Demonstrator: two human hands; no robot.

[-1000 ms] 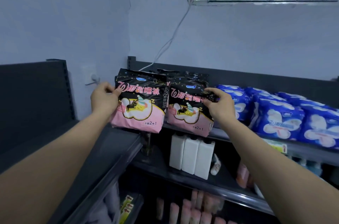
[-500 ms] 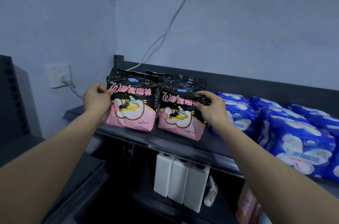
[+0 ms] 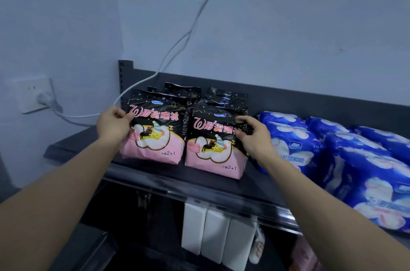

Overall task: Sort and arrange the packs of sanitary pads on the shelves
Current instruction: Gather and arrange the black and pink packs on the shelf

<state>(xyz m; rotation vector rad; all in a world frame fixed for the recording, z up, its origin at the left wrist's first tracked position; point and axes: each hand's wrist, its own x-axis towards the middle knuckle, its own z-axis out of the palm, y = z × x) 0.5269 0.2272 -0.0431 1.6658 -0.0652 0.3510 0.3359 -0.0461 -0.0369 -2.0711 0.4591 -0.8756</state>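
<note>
– Sanitary pad packs: where do they stand, and what has hold of them?

– Well left of both grips, a white wall socket (image 3: 33, 94) carries a plug, and its thin white cable (image 3: 177, 42) climbs the wall. Next, the left hand (image 3: 114, 125) pinches the left edge of a glossy black-and-pink plastic pack (image 3: 155, 135), thumb on the printed front. That pack stands upright on the dark grey metal shelf (image 3: 199, 184).

– And right of that grip?

– A second black-and-pink pack (image 3: 213, 148) stands just beside the first; whether their edges touch, I cannot tell. The right hand (image 3: 253, 137) grips its upper right edge, fingers curled onto the front. More black packs (image 3: 182, 90) stand behind both held ones.

– Past the right hand?

– Soft blue-and-white plastic packs (image 3: 295, 144) lie in rows on the same shelf, the nearest just beside the right wrist.

– Below the grips?

– Three white rectangular bottles (image 3: 213, 233) stand side by side under the shelf, beneath the second pack.
</note>
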